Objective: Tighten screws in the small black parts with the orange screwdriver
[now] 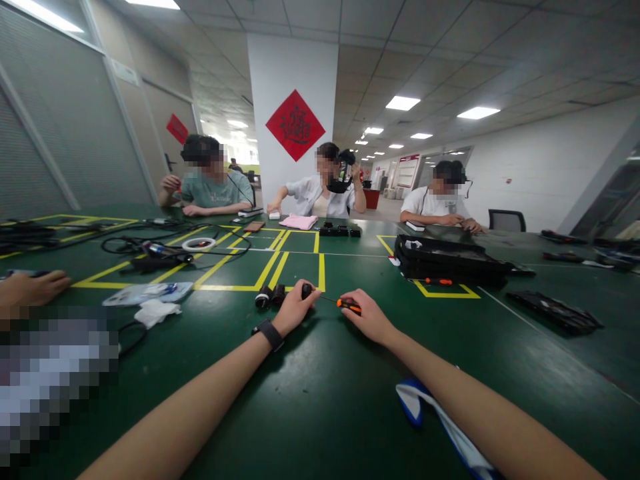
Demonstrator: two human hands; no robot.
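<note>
My left hand [295,308] rests on the green table [310,400], fingers curled around a small black cylindrical part [307,291]. Two more small black parts [270,296] lie just left of it. My right hand [367,317] is closed on an orange-and-black screwdriver [349,305], whose thin shaft points left toward the part in my left hand. A black watch sits on my left wrist.
A black case [450,259] and another orange screwdriver [439,281] lie to the right, inside yellow floor-tape marks. Cables, a white tape roll [199,244] and tissue [156,311] sit left. Three people sit across the table; another person's hand [33,288] rests at far left.
</note>
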